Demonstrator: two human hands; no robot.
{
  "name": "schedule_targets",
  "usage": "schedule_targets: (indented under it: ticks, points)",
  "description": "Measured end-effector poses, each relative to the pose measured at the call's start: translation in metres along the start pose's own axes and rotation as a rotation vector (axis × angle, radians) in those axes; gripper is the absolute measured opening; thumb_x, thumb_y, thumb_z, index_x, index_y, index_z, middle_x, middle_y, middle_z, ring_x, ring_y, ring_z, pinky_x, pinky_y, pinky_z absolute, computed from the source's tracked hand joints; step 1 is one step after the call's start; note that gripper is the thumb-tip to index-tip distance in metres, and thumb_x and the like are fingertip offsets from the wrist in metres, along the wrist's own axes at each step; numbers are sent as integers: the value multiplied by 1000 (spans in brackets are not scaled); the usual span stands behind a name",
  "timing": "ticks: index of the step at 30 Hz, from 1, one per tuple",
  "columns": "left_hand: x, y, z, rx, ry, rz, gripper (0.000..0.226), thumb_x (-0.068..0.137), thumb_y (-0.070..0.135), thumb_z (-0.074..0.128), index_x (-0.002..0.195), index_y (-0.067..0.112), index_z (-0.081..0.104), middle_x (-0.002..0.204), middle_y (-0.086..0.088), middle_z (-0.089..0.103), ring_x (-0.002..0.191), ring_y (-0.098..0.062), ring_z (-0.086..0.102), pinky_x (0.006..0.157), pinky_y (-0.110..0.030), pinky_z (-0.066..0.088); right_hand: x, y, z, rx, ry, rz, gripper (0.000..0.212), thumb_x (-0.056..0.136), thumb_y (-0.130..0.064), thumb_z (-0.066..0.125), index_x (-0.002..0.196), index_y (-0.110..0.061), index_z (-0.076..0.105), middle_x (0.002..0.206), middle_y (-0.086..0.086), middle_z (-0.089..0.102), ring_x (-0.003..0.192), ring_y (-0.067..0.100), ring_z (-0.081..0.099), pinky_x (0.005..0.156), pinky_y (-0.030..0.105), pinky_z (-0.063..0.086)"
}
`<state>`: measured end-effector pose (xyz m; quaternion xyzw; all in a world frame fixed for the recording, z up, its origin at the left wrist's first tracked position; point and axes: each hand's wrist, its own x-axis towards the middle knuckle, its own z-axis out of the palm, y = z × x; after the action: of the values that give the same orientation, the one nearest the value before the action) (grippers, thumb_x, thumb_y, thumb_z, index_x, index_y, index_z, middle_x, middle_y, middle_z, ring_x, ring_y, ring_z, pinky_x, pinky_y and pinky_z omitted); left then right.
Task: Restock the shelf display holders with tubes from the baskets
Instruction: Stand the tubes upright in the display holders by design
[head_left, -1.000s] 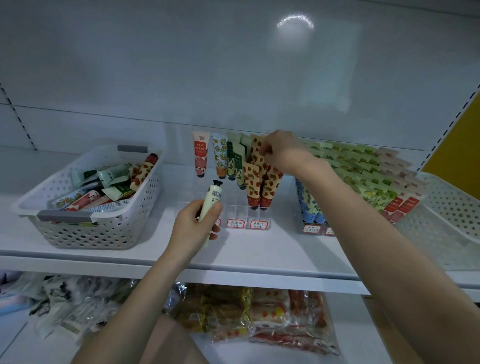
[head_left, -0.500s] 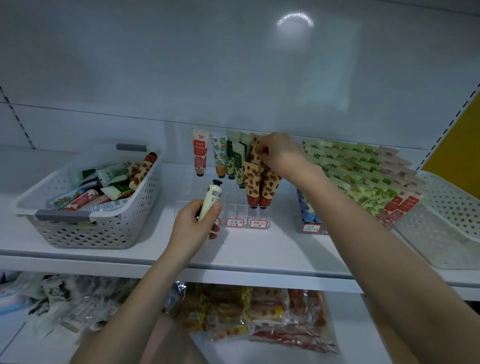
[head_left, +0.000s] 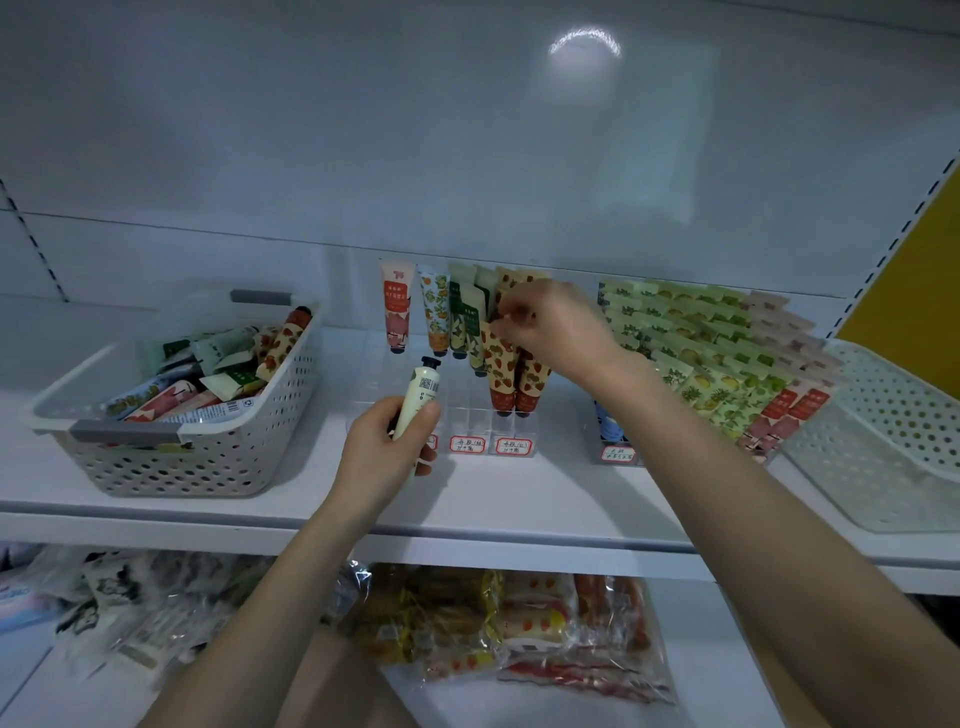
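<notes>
The left hand grips a pale green tube with its black cap upward, just in front of the clear display holder on the shelf. The right hand pinches the top edge of a strawberry-print tube standing cap-down in the holder. More tubes lie in the white basket at the left

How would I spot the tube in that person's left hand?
On the white shelf, look just in front of the clear display holder, right of the white basket. There the left hand grips a tube. Unlike the patterned tubes behind it, it is plain cream, with its black cap on top.
</notes>
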<state>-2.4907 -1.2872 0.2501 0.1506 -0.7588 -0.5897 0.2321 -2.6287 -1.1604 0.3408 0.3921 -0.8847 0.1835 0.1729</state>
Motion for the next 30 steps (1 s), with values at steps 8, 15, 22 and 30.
schedule_targets:
  ticks: [8,15,22,30]
  points:
    - [0,-2,-1,7,-4,-16,28,92,30,53,107,7,57,79,-4,60,65,-12,60,52,-13,51,-7,6,2,-136,-17,37,20,94,-14,50,102,-7,67,100,9,67,92,27,60,76,38,51]
    - [-3,2,3,-14,-23,-4,24,92,27,53,101,5,58,76,-5,59,61,-10,59,51,-13,50,-7,5,3,-161,-13,47,21,95,-13,48,101,-7,66,101,8,66,92,27,60,73,35,50]
    - [-7,11,-6,-144,-59,-46,18,87,26,60,101,15,60,86,-5,68,69,-13,68,66,-27,55,-11,7,-1,120,73,79,18,91,-16,56,96,-4,69,91,9,69,79,24,62,71,34,52]
    - [-9,15,-10,-183,-71,-80,24,83,24,64,102,13,56,93,-8,70,71,-17,70,74,-39,54,-17,-10,-9,404,205,82,19,92,-16,56,98,-4,70,74,-13,57,59,-9,47,56,0,35]
